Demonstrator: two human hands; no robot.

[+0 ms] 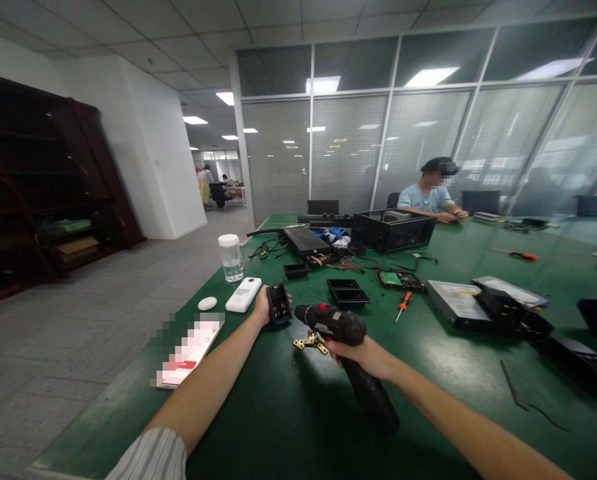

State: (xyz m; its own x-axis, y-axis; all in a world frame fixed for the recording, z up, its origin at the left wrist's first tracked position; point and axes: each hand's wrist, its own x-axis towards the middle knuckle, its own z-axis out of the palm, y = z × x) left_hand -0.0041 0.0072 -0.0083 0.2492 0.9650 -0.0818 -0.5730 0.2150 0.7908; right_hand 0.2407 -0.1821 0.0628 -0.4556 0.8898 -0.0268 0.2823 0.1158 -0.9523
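My left hand is closed round a small black box-shaped part with brass contacts inside, held upright above the green table. My right hand grips the handle of a black cordless drill with a red trim, its nose pointing left at the black part. A small brass-coloured metal piece hangs just under the drill's nose, by my right fingers.
A white remote-like device, a white oval object and a clear jar stand to the left. Black trays, an orange-handled screwdriver, circuit boards, cables, a computer case and drives lie beyond. A person sits at the far end.
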